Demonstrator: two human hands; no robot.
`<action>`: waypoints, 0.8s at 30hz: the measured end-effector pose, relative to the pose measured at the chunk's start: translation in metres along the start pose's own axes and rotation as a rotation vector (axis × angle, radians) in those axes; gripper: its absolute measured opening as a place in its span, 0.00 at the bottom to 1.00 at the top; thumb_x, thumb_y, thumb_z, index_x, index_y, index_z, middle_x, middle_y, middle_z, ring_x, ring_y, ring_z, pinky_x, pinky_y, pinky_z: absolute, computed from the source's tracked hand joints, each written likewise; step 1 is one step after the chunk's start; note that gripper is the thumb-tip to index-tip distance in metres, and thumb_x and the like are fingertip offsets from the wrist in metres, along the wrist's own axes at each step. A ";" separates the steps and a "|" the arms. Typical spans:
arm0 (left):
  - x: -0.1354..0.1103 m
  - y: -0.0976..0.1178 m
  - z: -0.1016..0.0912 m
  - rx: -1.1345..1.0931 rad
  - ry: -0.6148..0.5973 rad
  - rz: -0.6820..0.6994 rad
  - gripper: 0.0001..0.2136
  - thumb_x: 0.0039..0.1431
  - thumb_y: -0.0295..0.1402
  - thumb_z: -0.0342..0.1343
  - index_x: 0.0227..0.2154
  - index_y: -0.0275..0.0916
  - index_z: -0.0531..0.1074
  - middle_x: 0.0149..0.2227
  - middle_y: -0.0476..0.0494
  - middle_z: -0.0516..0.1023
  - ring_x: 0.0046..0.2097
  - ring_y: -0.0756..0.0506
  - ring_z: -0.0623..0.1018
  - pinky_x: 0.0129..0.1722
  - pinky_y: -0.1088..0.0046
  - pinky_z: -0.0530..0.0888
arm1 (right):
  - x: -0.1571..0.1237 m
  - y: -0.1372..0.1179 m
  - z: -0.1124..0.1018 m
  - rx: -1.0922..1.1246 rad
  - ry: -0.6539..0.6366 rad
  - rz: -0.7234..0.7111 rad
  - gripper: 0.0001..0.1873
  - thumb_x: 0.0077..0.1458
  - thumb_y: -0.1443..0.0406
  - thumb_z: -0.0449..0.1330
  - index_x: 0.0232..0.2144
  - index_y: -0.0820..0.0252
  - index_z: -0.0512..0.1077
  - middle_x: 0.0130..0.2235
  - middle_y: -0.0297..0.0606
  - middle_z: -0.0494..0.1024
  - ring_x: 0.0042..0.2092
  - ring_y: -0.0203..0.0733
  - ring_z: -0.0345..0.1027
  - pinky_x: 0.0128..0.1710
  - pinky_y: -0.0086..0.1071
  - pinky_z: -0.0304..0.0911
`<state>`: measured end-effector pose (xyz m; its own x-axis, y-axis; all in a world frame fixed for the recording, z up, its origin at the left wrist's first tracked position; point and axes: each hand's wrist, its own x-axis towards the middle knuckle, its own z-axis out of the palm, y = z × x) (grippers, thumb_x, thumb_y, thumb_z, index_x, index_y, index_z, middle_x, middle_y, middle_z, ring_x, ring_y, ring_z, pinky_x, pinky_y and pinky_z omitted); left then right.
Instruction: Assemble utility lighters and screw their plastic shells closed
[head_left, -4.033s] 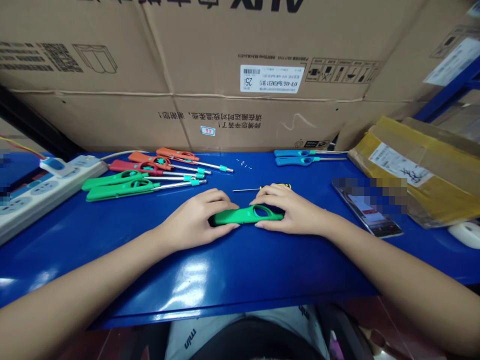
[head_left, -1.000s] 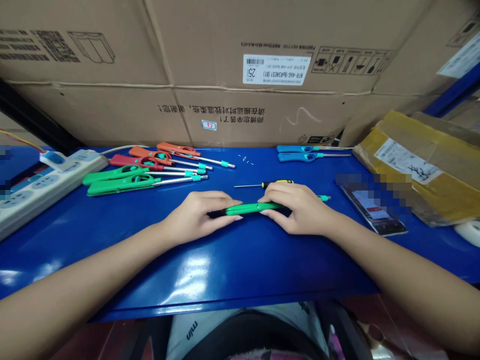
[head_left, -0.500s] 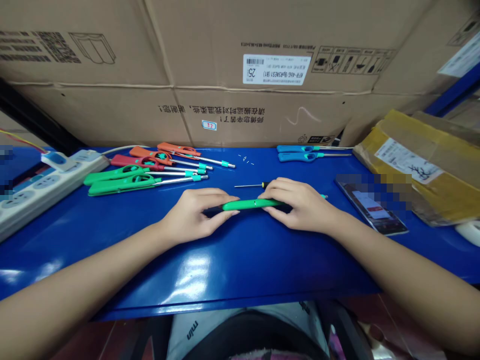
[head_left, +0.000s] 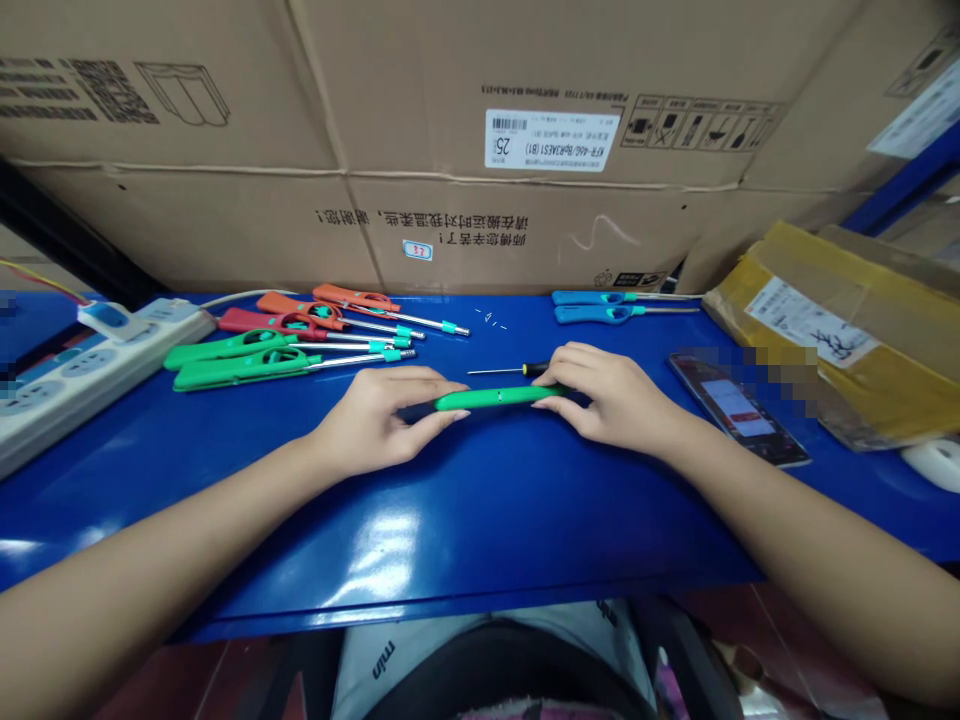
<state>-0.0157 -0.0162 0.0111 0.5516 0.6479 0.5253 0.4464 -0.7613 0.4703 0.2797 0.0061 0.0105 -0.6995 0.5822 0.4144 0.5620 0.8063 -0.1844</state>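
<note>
Between my two hands a green lighter point(head_left: 499, 398), long-handled like those on the table, is held level above the blue surface. Thumb and fingers of my left hand point(head_left: 382, 415) pinch its left end. My right hand point(head_left: 607, 395) grips the other end, and its fingers hide that part. Just behind the held lighter lies a screwdriver point(head_left: 525, 369) with a thin shaft, its handle partly covered by my right hand. To the left rest two green lighters point(head_left: 232, 370), a red lighter point(head_left: 262, 322) and two orange lighters point(head_left: 352, 298), their metal tubes pointing right.
Two blue lighters point(head_left: 596, 314) lie at the back right. A phone point(head_left: 739, 410) and a taped yellow-brown package point(head_left: 817, 330) are on the right. At the left edge sits a white power strip point(head_left: 97, 365). A large cardboard box point(head_left: 450, 60) stands behind the blue table point(head_left: 480, 530).
Both hands have risen slightly and the held lighter shifted a little left. My right hand has slid toward the lighter's right end, exposing more green and more of the screwdriver's handle.
</note>
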 end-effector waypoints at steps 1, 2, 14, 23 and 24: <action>0.001 0.001 0.000 -0.045 0.006 -0.070 0.09 0.63 0.36 0.62 0.40 0.37 0.83 0.37 0.42 0.86 0.35 0.47 0.84 0.37 0.74 0.81 | 0.000 0.001 -0.001 0.037 0.008 0.005 0.07 0.64 0.62 0.61 0.41 0.59 0.77 0.39 0.42 0.80 0.42 0.47 0.74 0.42 0.39 0.70; 0.002 0.001 0.001 -0.115 0.012 -0.159 0.10 0.62 0.38 0.63 0.38 0.36 0.83 0.33 0.43 0.85 0.31 0.47 0.83 0.33 0.75 0.81 | 0.000 0.002 -0.001 0.072 0.010 0.003 0.09 0.64 0.62 0.61 0.43 0.58 0.77 0.41 0.42 0.81 0.44 0.47 0.75 0.43 0.39 0.70; 0.002 0.010 0.017 -0.541 0.036 -0.530 0.19 0.66 0.45 0.58 0.47 0.33 0.80 0.30 0.41 0.84 0.25 0.49 0.81 0.26 0.76 0.81 | 0.004 -0.019 0.017 0.014 -0.009 -0.025 0.18 0.69 0.60 0.54 0.57 0.57 0.71 0.51 0.45 0.81 0.52 0.48 0.77 0.49 0.40 0.73; -0.004 0.014 0.010 -0.078 -0.026 0.154 0.13 0.64 0.27 0.62 0.51 0.37 0.78 0.47 0.40 0.83 0.47 0.46 0.83 0.52 0.74 0.79 | 0.002 -0.022 0.014 0.087 0.010 -0.136 0.15 0.69 0.60 0.56 0.51 0.60 0.75 0.49 0.44 0.83 0.50 0.46 0.78 0.51 0.39 0.73; -0.004 0.015 0.011 -0.086 -0.031 0.153 0.14 0.64 0.27 0.62 0.51 0.37 0.78 0.48 0.39 0.83 0.47 0.46 0.83 0.52 0.74 0.79 | 0.002 -0.023 0.015 0.081 0.012 -0.138 0.15 0.69 0.60 0.56 0.51 0.61 0.75 0.49 0.44 0.83 0.50 0.46 0.78 0.51 0.39 0.73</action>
<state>-0.0037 -0.0304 0.0080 0.6305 0.5226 0.5739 0.2942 -0.8451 0.4463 0.2590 -0.0098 0.0020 -0.7622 0.4643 0.4510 0.4229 0.8847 -0.1959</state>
